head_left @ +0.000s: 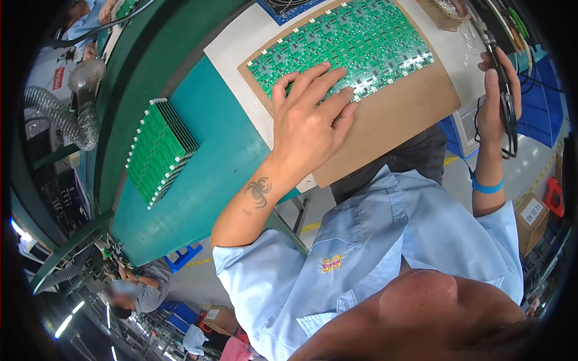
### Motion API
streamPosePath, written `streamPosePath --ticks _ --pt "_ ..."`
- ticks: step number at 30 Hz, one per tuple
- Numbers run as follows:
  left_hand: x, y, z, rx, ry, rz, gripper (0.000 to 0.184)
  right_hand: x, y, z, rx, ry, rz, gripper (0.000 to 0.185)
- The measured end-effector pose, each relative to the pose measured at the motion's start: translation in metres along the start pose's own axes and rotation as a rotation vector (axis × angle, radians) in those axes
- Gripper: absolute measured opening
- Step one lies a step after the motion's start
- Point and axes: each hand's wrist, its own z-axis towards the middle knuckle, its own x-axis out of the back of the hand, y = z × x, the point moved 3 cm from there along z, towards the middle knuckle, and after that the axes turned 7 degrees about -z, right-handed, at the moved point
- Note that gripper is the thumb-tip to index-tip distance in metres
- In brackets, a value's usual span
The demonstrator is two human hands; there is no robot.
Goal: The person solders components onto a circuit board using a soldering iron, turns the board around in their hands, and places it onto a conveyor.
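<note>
My left hand rests palm down with its fingers apart on the near edge of a large green circuit board panel. The panel is covered in small components and lies on a brown sheet, which sits over a white sheet. At the right, my right hand has its fingers wrapped round a looped black cable, which runs up towards a slim tool. The tip of that tool is hard to make out. A blue band circles my right wrist.
Several green boards stand stacked on the teal table at the left. A blue tray is at the top. A clear-topped duct is at far left. Other people are at lower left and upper left.
</note>
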Motion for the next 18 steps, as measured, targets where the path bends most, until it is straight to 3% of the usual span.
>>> streamPosePath --ticks 4,9,13,18 --pt "0.001 -0.001 -0.001 -0.004 -0.003 0.012 0.016 -0.008 0.006 0.003 -0.071 -0.011 -0.183 0.038" --pt "0.001 -0.002 -0.001 0.006 -0.007 -0.003 0.015 -0.001 -0.004 -0.014 0.005 0.080 0.113 0.039" --pt "0.001 -0.005 -0.001 -0.035 -0.001 -0.003 0.021 -0.005 -0.047 -0.032 0.001 -0.224 0.194 0.040" --pt "0.017 0.002 0.005 0.011 -0.102 -0.022 0.027 -0.007 -0.067 -0.035 0.123 -0.434 0.229 0.044"
